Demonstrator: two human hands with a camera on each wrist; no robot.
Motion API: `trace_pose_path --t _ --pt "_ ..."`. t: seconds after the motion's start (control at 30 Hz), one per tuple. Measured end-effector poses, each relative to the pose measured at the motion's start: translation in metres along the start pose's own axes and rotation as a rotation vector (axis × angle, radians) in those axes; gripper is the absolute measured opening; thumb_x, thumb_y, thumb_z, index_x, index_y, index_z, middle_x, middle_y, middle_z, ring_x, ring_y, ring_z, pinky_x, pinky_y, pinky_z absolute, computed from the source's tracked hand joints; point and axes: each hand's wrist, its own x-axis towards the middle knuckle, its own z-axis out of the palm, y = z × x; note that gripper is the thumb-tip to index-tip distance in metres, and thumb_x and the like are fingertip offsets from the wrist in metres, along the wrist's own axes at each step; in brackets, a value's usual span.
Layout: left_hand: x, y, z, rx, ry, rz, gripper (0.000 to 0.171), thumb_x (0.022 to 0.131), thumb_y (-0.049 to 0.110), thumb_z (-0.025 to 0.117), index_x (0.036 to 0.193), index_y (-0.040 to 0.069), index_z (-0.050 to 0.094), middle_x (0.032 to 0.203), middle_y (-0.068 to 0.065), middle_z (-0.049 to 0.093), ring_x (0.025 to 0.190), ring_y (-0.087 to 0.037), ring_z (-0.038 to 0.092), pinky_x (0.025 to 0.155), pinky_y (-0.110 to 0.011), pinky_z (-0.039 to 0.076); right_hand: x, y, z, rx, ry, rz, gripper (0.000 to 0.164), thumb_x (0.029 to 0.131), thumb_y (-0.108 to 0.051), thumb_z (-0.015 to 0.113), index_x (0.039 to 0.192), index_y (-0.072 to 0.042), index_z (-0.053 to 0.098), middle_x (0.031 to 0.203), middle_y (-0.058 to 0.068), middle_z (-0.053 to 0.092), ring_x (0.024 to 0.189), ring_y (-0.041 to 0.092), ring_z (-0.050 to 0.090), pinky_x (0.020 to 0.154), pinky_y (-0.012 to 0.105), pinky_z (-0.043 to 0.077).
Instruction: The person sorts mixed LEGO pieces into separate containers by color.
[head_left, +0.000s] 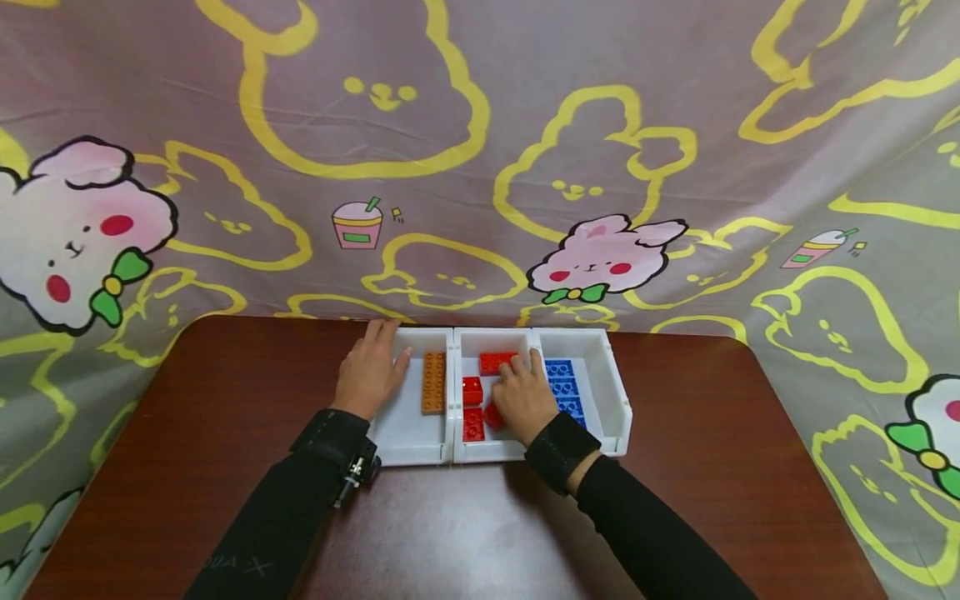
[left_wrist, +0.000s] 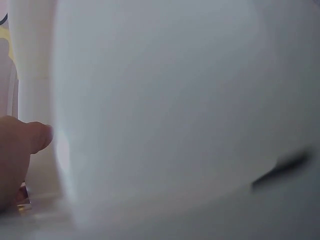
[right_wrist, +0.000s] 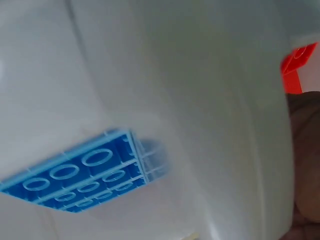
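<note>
My left hand [head_left: 367, 375] rests over the left wall of the left white bin [head_left: 405, 454], fingers extended toward its back corner. An orange brick [head_left: 433, 383] lies in that bin, apart from the hand. My right hand [head_left: 522, 396] reaches down into the middle bin [head_left: 487, 452] with bent fingers among red bricks. One red brick [head_left: 492, 415] sits partly under this hand; its fingertips are too hidden to show a grip. Another red brick [head_left: 495, 362] lies just beyond the fingers. Two more, a red brick [head_left: 472, 390] and a red brick [head_left: 473, 424], line the left side.
Blue bricks [head_left: 562, 387] lie underside up in a row in the right bin [head_left: 611, 400]. White walls divide the joined bins. They stand on a brown table [head_left: 697, 467], near a patterned cloth [head_left: 450, 208] hanging behind.
</note>
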Motion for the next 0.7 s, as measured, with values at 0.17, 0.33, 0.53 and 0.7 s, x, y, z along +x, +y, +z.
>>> trace_pose_path --t 0.17,0.33,0.53,0.7 --pt "-0.001 0.0 0.0 0.001 0.001 0.005 0.056 0.101 0.025 0.064 0.148 0.003 0.043 0.144 -0.021 0.045 0.113 -0.044 0.059 0.087 -0.059 0.051 0.003 -0.003 -0.007 -0.072 -0.067 -0.016 0.009 0.088 -0.017 0.077 0.096 -0.016 0.081 0.104 0.01 0.068 0.11 0.03 0.057 0.109 0.052 0.037" --pt "-0.001 0.001 0.0 0.001 0.0 -0.001 0.057 0.101 0.025 0.064 0.148 0.003 0.043 0.145 -0.021 0.044 0.115 -0.044 0.059 0.088 -0.059 0.051 0.003 -0.005 -0.014 -0.028 -0.164 -0.064 0.024 0.084 -0.026 0.081 0.106 -0.017 0.08 0.105 0.005 0.07 0.106 0.025 0.058 0.109 0.05 0.038" --pt "-0.001 0.0 0.0 0.009 0.005 0.006 0.057 0.1 0.025 0.064 0.148 0.002 0.043 0.143 -0.021 0.045 0.113 -0.044 0.06 0.087 -0.059 0.052 0.007 0.0 -0.026 0.273 -0.33 -0.047 0.027 0.089 -0.018 0.075 0.114 -0.008 0.075 0.112 0.008 0.071 0.111 0.027 0.061 0.115 0.054 0.031" --pt "-0.002 -0.001 0.002 0.002 0.015 0.012 0.057 0.1 0.024 0.065 0.148 0.003 0.044 0.142 -0.021 0.046 0.112 -0.044 0.06 0.086 -0.059 0.052 0.018 0.003 -0.027 0.56 -0.252 0.061 0.031 0.092 -0.012 0.071 0.12 -0.001 0.063 0.115 0.016 0.066 0.114 0.033 0.061 0.107 0.058 0.039"
